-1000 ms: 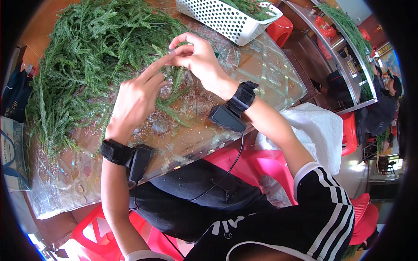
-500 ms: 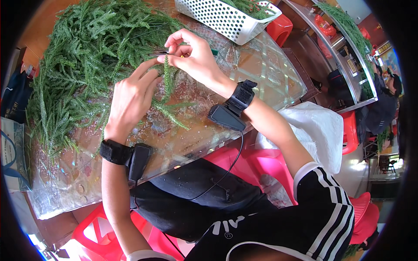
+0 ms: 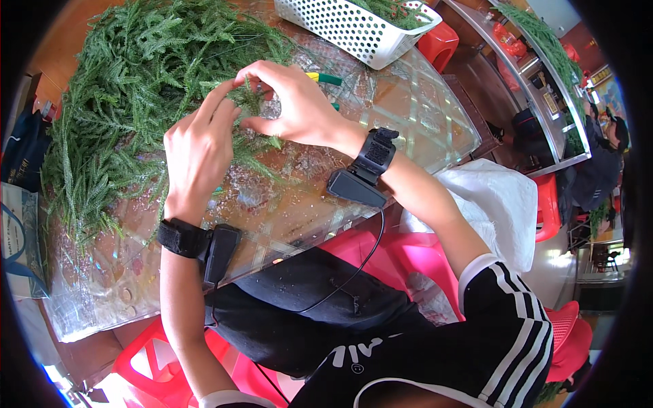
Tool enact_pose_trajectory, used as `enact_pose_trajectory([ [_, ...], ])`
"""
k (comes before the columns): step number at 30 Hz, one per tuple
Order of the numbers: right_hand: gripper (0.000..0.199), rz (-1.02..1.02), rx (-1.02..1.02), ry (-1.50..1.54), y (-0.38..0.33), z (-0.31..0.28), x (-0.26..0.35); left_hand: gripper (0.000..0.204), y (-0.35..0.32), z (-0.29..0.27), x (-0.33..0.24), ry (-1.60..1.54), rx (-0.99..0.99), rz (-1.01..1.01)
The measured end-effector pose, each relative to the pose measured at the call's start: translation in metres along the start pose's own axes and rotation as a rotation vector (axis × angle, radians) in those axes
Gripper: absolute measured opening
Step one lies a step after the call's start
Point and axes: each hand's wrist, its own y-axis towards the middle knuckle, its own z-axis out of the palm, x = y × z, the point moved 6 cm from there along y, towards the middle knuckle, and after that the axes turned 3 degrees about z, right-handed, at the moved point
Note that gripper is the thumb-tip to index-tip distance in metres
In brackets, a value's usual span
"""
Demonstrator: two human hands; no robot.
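A heaped pile of green sprigs [image 3: 136, 88] covers the far-left part of the worktop [image 3: 286, 221], reaching its left edge; right of it, the left hand [image 3: 201, 149] slants in over the near edge, fingers close together, their hold unclear; a green sprig [image 3: 252, 102] shows between the two hands, well in from the near edge; the right hand [image 3: 292, 105] curves around it, thumb and forefinger spread, though I cannot tell what its other fingers grip; just beyond lies a green-and-yellow handle [image 3: 325, 79]; a white perforated basket [image 3: 354, 30] stands at the far edge.

The left hand [image 3: 202, 144] partly hides a sprig [image 3: 250, 102]; the basket [image 3: 343, 35] is cropped above.
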Motion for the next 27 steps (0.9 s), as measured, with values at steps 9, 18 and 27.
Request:
enact_pose_trajectory([
  [9, 0.026, -0.091, -0.134, 0.067, -0.004, -0.006, 0.002, 0.008, 0.001, 0.000, 0.000, -0.034, -0.075, -0.018],
  [18, 0.023, -0.044, -0.130, 0.031, -0.004, -0.008, 0.002, 0.008, 0.000, 0.001, 0.002, -0.048, -0.104, -0.002],
  [27, 0.024, 0.080, -0.017, 0.145, -0.002, -0.003, -0.007, 0.008, 0.000, -0.006, -0.002, -0.002, -0.116, 0.051],
])
